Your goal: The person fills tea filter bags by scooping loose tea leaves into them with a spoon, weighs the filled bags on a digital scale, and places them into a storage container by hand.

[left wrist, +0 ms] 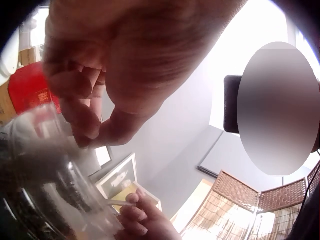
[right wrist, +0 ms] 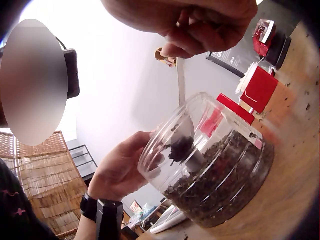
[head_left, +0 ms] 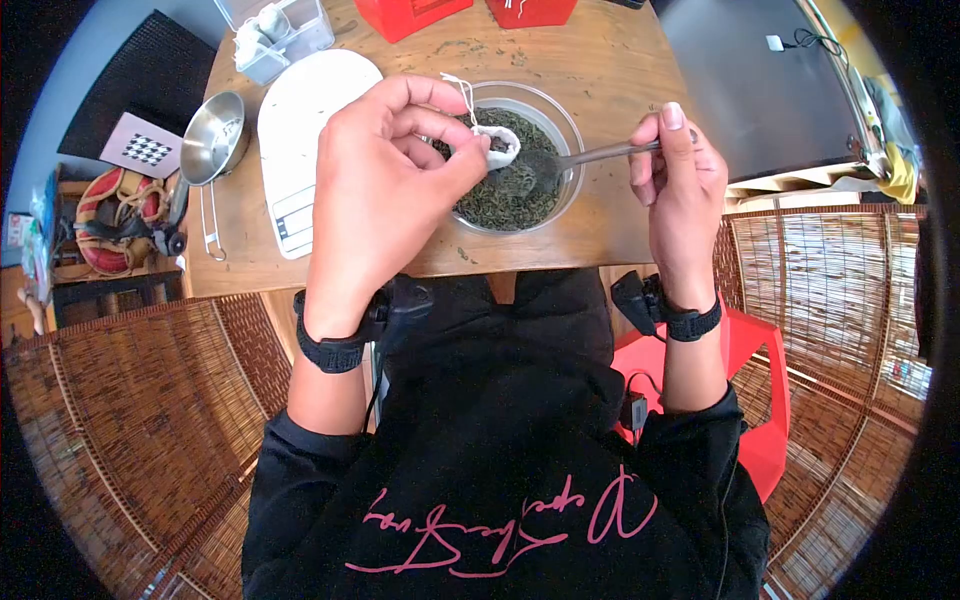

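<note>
Pouch (head_left: 506, 157) and spoon (head_left: 610, 153) over jar (head_left: 566, 128)

Near the tabletop's (head_left: 620, 230) near edge, the left hand (head_left: 390, 180) pinches the pouch above the jar's leaves (head_left: 495, 212); the right hand (head_left: 682, 180) pinches the spoon's handle. Toward the far edge stand red boxes (head_left: 405, 15).

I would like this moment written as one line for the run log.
left hand: pinches small white bag | right hand: holds spoon, its bowl beside bag | clear jar: open, partly filled with loose leaves
</note>
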